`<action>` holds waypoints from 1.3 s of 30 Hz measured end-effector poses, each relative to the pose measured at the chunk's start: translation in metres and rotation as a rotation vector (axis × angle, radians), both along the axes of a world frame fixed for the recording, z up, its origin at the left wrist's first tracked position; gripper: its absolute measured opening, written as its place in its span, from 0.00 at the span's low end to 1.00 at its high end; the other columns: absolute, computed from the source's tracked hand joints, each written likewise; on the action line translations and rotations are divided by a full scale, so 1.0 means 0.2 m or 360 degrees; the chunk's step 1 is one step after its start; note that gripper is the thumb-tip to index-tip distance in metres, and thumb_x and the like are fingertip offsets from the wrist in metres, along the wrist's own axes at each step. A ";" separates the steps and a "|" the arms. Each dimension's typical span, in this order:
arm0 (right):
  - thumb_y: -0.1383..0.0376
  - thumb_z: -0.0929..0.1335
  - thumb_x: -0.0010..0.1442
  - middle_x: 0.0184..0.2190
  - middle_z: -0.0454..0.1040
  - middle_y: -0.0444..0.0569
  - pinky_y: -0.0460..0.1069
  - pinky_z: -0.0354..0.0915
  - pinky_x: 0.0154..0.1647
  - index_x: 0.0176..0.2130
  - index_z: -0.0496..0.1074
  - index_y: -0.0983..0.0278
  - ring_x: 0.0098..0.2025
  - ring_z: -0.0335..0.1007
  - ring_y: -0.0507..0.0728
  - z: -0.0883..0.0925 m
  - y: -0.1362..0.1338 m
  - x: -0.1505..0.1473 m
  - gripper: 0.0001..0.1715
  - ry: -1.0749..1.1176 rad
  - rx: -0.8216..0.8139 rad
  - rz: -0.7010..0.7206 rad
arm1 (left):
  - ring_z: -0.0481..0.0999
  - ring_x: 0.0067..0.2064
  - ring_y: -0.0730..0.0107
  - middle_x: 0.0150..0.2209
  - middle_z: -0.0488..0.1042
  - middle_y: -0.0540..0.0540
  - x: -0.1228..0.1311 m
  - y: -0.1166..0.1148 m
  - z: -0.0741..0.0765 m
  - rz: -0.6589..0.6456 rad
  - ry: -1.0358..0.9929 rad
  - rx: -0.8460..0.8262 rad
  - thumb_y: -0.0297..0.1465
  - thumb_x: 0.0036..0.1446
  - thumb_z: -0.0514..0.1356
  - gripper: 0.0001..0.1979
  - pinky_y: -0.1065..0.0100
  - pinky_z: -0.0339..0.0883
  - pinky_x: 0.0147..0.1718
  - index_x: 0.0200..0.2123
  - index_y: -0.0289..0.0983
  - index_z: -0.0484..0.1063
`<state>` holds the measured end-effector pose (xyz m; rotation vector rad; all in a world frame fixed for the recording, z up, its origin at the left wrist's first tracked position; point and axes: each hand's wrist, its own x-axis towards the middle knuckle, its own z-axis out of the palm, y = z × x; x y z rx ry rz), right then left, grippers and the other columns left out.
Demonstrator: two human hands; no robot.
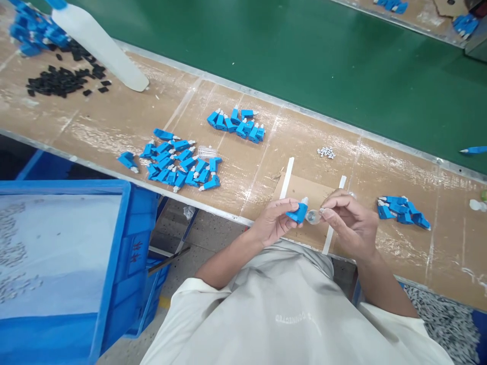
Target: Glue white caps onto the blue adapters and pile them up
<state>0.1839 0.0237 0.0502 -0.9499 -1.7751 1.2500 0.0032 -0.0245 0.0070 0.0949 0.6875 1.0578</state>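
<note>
My left hand (274,219) is closed on a blue plastic part (299,213) with a white tip pointing up, held between thumb and fingers over the table's near edge. Close to it, my right hand (352,223) pinches a small whitish piece (322,210) between thumb and index finger; its exact shape is too small to make out. Between the two hands shows a small clear round dish (313,217); whether it rests on the table or is held, I cannot tell. Under the hands lies a cardboard sheet (310,188) with white tape strips (287,177) at its sides.
Blue parts lie in groups at left (178,165), centre (238,123) and right (403,210). Small white pieces (326,152) sit beyond the cardboard. Black pieces (63,81) and a white bottle (102,48) are far left. A blue crate (127,268) stands lower left; a green surface (266,56) runs behind.
</note>
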 end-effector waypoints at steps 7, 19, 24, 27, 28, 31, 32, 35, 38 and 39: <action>0.64 0.68 0.68 0.30 0.77 0.48 0.53 0.69 0.31 0.40 0.75 0.58 0.31 0.74 0.57 0.02 0.08 0.01 0.04 -0.0320 0.0629 0.0383 | 0.74 0.19 0.79 0.21 0.72 0.52 -0.03 0.02 0.06 -0.0170 -0.0113 -0.0200 0.27 0.52 0.70 0.10 0.82 0.68 0.18 0.26 0.32 0.71; 0.70 0.67 0.68 0.32 0.79 0.49 0.53 0.71 0.32 0.45 0.75 0.57 0.33 0.75 0.57 -0.01 0.11 0.01 0.10 -0.0400 0.1003 0.0526 | 0.74 0.20 0.80 0.22 0.73 0.51 -0.04 0.01 0.02 -0.0245 -0.0129 -0.0196 0.27 0.54 0.70 0.11 0.83 0.68 0.20 0.26 0.31 0.72; 0.77 0.66 0.64 0.33 0.78 0.50 0.54 0.72 0.34 0.50 0.75 0.56 0.35 0.75 0.58 0.01 0.11 0.04 0.20 -0.0542 0.1248 0.0635 | 0.76 0.20 0.79 0.23 0.75 0.49 -0.04 0.02 0.01 -0.0296 -0.0197 -0.0322 0.24 0.57 0.66 0.07 0.83 0.69 0.20 0.28 0.30 0.74; 0.77 0.67 0.64 0.34 0.79 0.51 0.54 0.73 0.36 0.49 0.77 0.57 0.36 0.75 0.59 0.02 0.11 0.05 0.20 -0.0612 0.1322 0.0683 | 0.76 0.21 0.79 0.23 0.75 0.48 -0.04 0.03 0.00 -0.0308 -0.0209 -0.0332 0.23 0.58 0.65 0.06 0.82 0.70 0.22 0.28 0.30 0.74; 0.76 0.68 0.64 0.34 0.79 0.50 0.54 0.73 0.35 0.49 0.77 0.56 0.36 0.76 0.59 0.02 0.11 0.06 0.20 -0.0625 0.1328 0.0689 | 0.75 0.21 0.80 0.23 0.75 0.48 -0.04 0.03 -0.01 -0.0316 -0.0203 -0.0322 0.23 0.58 0.65 0.06 0.82 0.71 0.23 0.28 0.30 0.74; 0.74 0.70 0.64 0.33 0.80 0.50 0.54 0.74 0.35 0.47 0.79 0.56 0.36 0.77 0.59 0.01 0.11 0.08 0.16 -0.0572 0.1213 0.0672 | 0.74 0.20 0.81 0.24 0.75 0.49 -0.04 0.02 -0.01 -0.0327 -0.0161 -0.0237 0.25 0.56 0.68 0.07 0.82 0.71 0.24 0.28 0.30 0.74; 0.72 0.71 0.64 0.33 0.81 0.50 0.54 0.74 0.35 0.45 0.80 0.55 0.36 0.77 0.59 0.01 0.10 0.09 0.14 -0.0533 0.1110 0.0633 | 0.74 0.21 0.81 0.24 0.75 0.49 -0.04 0.02 0.00 -0.0322 -0.0136 -0.0173 0.27 0.54 0.70 0.09 0.81 0.72 0.24 0.28 0.30 0.74; 0.64 0.74 0.64 0.30 0.80 0.48 0.51 0.75 0.30 0.44 0.80 0.56 0.29 0.76 0.56 0.01 0.06 0.10 0.07 -0.0353 0.0628 0.0263 | 0.74 0.22 0.79 0.23 0.74 0.51 -0.05 0.00 0.04 -0.0228 -0.0009 0.0081 0.36 0.46 0.76 0.17 0.76 0.73 0.26 0.28 0.31 0.74; 0.56 0.74 0.64 0.27 0.76 0.46 0.46 0.69 0.17 0.47 0.80 0.60 0.23 0.72 0.53 0.00 0.01 0.09 0.14 -0.0076 -0.0114 -0.0001 | 0.72 0.24 0.77 0.23 0.73 0.51 -0.04 -0.01 0.08 -0.0073 0.0183 0.0258 0.41 0.42 0.78 0.21 0.73 0.73 0.26 0.28 0.32 0.76; 0.54 0.75 0.62 0.27 0.75 0.46 0.45 0.66 0.13 0.48 0.80 0.61 0.22 0.71 0.52 -0.01 -0.01 0.07 0.18 0.0031 -0.0353 0.0020 | 0.72 0.24 0.77 0.23 0.74 0.51 -0.04 -0.01 0.08 -0.0042 0.0237 0.0291 0.42 0.42 0.78 0.21 0.73 0.71 0.26 0.29 0.32 0.76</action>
